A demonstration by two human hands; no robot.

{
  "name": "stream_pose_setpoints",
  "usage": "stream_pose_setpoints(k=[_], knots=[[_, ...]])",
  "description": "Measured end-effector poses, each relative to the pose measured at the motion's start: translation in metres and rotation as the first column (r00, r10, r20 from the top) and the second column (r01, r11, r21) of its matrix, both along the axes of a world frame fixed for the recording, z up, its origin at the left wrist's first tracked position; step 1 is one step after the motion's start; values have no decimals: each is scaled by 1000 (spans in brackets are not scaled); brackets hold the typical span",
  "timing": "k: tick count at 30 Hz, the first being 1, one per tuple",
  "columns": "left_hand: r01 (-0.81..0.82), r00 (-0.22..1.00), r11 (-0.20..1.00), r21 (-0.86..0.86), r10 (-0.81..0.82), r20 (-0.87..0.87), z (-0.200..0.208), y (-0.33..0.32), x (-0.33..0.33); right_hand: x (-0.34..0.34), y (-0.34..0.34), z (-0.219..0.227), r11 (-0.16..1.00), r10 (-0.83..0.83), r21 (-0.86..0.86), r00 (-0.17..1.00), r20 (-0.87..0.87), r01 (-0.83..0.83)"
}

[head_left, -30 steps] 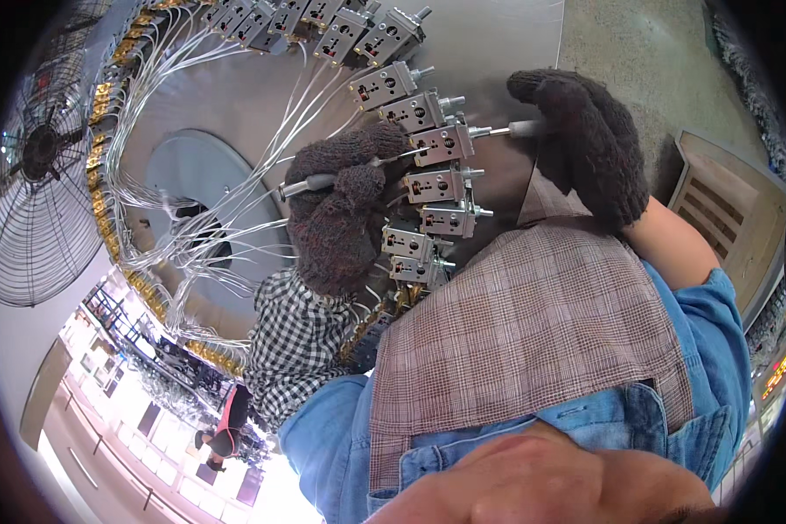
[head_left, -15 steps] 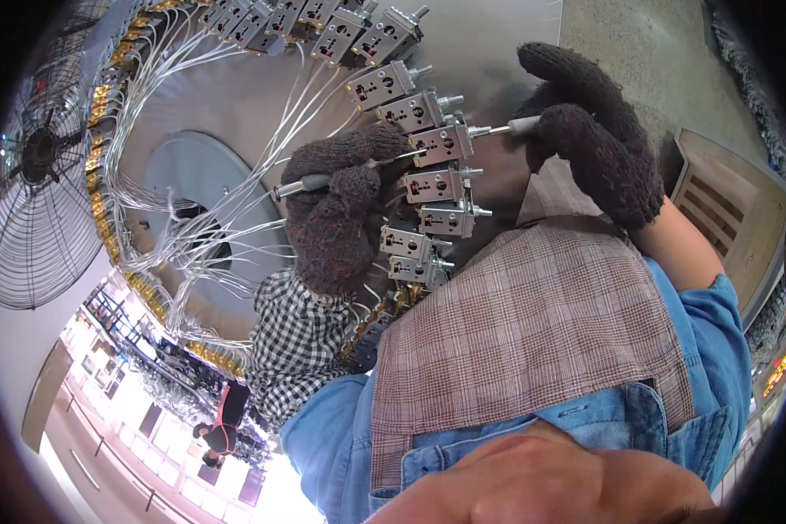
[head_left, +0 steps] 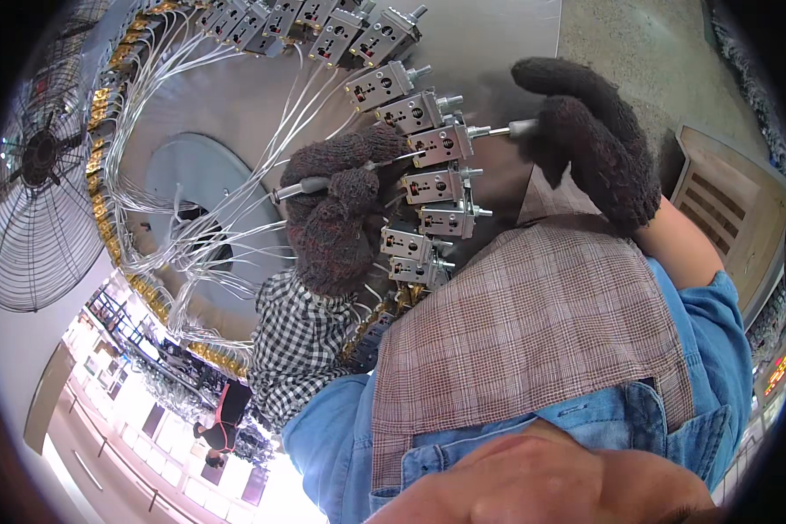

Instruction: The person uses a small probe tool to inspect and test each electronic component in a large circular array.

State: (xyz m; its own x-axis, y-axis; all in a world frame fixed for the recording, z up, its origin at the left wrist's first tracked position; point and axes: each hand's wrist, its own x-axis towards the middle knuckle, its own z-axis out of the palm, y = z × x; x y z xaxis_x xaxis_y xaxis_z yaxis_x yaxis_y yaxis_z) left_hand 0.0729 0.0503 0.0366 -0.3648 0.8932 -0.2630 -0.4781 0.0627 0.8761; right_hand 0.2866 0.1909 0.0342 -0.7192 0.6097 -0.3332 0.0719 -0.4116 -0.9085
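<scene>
My left hand (head_left: 336,205), in a dark knitted glove, is closed around a screwdriver (head_left: 304,187) with a grey handle. Its thin shaft reaches right to the face of a small metal control box (head_left: 441,145) with a threaded stem. From the other side, my gloved right hand (head_left: 594,131) pinches a second grey-handled screwdriver (head_left: 522,128), its blade meeting the end of that same box's stem. The right index finger stretches out above the handle. Neighbouring metal boxes (head_left: 432,186) stand in a curved row above and below this one, stems facing outward.
Thin white tubes or wires (head_left: 162,96) run from the boxes across a round grey disc (head_left: 183,166) to brass-coloured parts (head_left: 99,175) along the table's rim. A caged fan (head_left: 39,201) stands at far left, a wooden box (head_left: 725,210) at right. Another person (head_left: 227,424) is in the background.
My right hand's fingers have turned slightly around the screwdriver handle, the index finger dipping lower. My left hand and the box have hardly moved.
</scene>
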Motion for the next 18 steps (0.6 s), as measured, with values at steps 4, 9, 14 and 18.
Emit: stream_pose_setpoints(k=[4, 9, 14, 18], knots=[[-26, 997, 1000, 9, 26, -74, 1, 3, 3, -3, -2, -3, 995, -47, 84, 994, -94, 55], [-28, 997, 999, -14, 27, -70, 3, 1, 2, -1, 3, 2, 1000, 7, -21, 1000, -15, -7], [-15, 999, 999, -43, 13, -46, 6, 2, 4, -2, -2, -6, 995, -2, 101, 992, -124, 14], [-3, 996, 1000, -19, 2, -92, 4, 2, 4, -5, -5, -4, 990, -116, 75, 991, -63, 121]])
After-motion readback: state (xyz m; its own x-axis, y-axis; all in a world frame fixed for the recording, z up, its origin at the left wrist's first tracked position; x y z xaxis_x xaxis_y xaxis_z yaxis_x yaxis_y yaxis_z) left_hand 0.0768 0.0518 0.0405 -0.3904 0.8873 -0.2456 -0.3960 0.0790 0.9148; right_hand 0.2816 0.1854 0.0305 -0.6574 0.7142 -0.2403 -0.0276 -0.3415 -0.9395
